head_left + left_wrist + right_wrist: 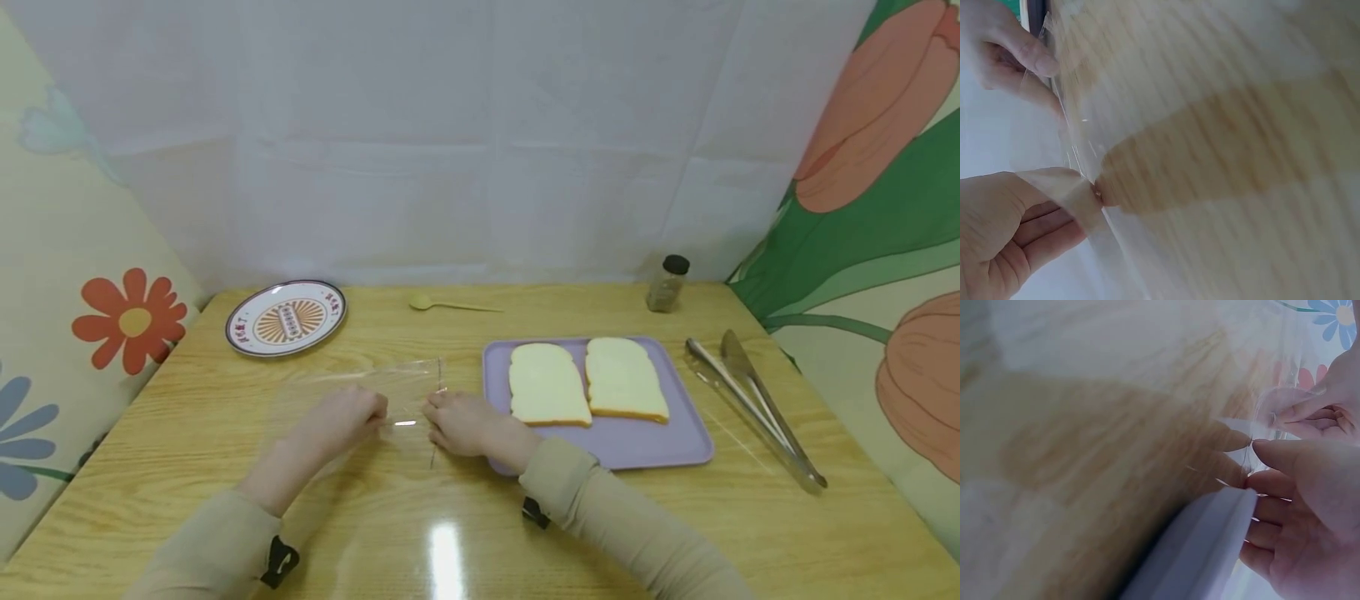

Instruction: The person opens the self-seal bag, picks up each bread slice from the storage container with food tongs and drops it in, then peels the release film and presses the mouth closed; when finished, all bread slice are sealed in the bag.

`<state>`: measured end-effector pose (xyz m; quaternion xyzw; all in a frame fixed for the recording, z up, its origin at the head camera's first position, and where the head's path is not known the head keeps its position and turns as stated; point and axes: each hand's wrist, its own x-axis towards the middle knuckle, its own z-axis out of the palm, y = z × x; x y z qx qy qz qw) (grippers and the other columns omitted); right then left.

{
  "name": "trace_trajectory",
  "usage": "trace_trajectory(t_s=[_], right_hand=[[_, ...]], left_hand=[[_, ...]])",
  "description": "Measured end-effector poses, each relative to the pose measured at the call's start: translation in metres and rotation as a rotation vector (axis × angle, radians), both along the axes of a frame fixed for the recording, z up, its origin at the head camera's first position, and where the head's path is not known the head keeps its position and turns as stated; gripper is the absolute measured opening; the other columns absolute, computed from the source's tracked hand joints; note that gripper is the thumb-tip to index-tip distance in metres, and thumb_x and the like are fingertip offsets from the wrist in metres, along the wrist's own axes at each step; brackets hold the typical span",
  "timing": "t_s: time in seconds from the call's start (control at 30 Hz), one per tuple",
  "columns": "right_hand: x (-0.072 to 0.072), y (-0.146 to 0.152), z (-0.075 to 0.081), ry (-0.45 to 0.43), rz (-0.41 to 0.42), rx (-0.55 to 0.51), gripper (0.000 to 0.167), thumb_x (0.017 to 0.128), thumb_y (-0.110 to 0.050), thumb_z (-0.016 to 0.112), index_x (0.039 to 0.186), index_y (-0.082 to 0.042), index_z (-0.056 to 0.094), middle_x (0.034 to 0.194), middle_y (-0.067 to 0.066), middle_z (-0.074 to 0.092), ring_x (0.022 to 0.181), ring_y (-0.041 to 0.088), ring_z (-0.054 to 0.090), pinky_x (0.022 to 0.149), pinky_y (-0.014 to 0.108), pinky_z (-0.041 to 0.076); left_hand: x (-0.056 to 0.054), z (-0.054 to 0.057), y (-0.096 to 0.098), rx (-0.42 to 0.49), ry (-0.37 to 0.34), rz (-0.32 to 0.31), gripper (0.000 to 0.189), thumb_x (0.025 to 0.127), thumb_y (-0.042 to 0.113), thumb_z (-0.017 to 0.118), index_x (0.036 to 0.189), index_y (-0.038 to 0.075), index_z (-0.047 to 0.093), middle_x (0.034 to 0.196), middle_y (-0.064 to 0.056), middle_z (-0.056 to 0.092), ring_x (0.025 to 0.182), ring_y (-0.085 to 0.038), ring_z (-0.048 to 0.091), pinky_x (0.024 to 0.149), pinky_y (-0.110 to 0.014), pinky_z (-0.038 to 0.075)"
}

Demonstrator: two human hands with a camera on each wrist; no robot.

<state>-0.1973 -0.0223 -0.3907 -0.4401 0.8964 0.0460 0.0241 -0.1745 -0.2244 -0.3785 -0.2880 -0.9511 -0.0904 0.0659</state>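
Observation:
A thin clear plastic sheet (408, 383), perhaps a bag, lies low over the table between both hands. In the left wrist view, my left hand (1029, 219) pinches the clear film (1085, 200) between thumb and index finger, with the other fingers curled. My right hand (465, 423) pinches the sheet's right edge; the right wrist view shows that hand (1297, 494) with thumb and index tips at the film's edge. Close to the right hand is a purple tray (600, 450) bearing a left bread slice (547, 383) and a right bread slice (625, 377).
A patterned plate (288, 318) lies at the back left. A yellow spoon (453, 306) is at the back middle. A black-capped jar (667, 285) stands at the back right. Metal tongs (757, 408) lie right of the tray. A white cloth (450, 167) hangs behind the wooden table (360, 533).

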Motion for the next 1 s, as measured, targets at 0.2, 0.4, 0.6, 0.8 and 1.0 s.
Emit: trace_trajectory(t_s=[0.2,0.4,0.6,0.8,1.0], right_hand=[[-0.002,0.002,0.000,-0.010,0.010,-0.031,0.032,0.094,-0.028,0.054,0.120,-0.010,0.058,0.133,0.008,0.055,0.120,0.022,0.056,0.105,0.032,0.044],[-0.002,0.002,0.001,-0.027,0.024,-0.026,0.029,0.095,-0.029,0.054,0.117,-0.010,0.059,0.128,0.006,0.057,0.117,0.020,0.058,0.102,0.031,0.045],[-0.003,0.003,0.003,-0.051,0.028,-0.024,0.033,0.095,-0.028,0.054,0.122,-0.009,0.057,0.133,0.007,0.054,0.124,0.021,0.053,0.107,0.031,0.042],[-0.003,0.003,0.003,-0.060,0.030,-0.024,0.033,0.095,-0.026,0.054,0.123,-0.008,0.056,0.135,0.009,0.053,0.126,0.022,0.051,0.109,0.031,0.040],[-0.004,0.003,0.001,-0.054,0.035,-0.038,0.031,0.095,-0.025,0.054,0.121,-0.008,0.057,0.132,0.008,0.054,0.123,0.022,0.053,0.107,0.030,0.042]], left_hand=[[-0.002,0.000,0.003,0.114,-0.025,0.007,0.029,0.067,-0.014,0.058,0.059,0.013,0.048,0.056,0.007,0.044,0.054,-0.005,0.038,0.047,-0.017,0.031],[-0.003,0.000,0.002,0.174,-0.079,0.048,0.025,0.063,-0.015,0.061,0.063,0.009,0.054,0.061,0.002,0.054,0.059,-0.010,0.048,0.051,-0.021,0.040],[-0.004,0.000,0.000,0.258,-0.095,0.104,0.025,0.061,-0.016,0.063,0.066,0.007,0.056,0.063,-0.002,0.059,0.061,-0.015,0.055,0.055,-0.026,0.046],[-0.005,0.001,-0.004,0.306,-0.157,0.144,0.023,0.065,-0.012,0.072,0.071,0.005,0.059,0.067,-0.005,0.063,0.064,-0.013,0.057,0.059,-0.027,0.049],[-0.008,0.003,-0.010,0.286,-0.167,0.132,0.006,0.074,-0.003,0.073,0.077,0.000,0.069,0.070,-0.006,0.067,0.065,-0.013,0.060,0.059,-0.025,0.051]])
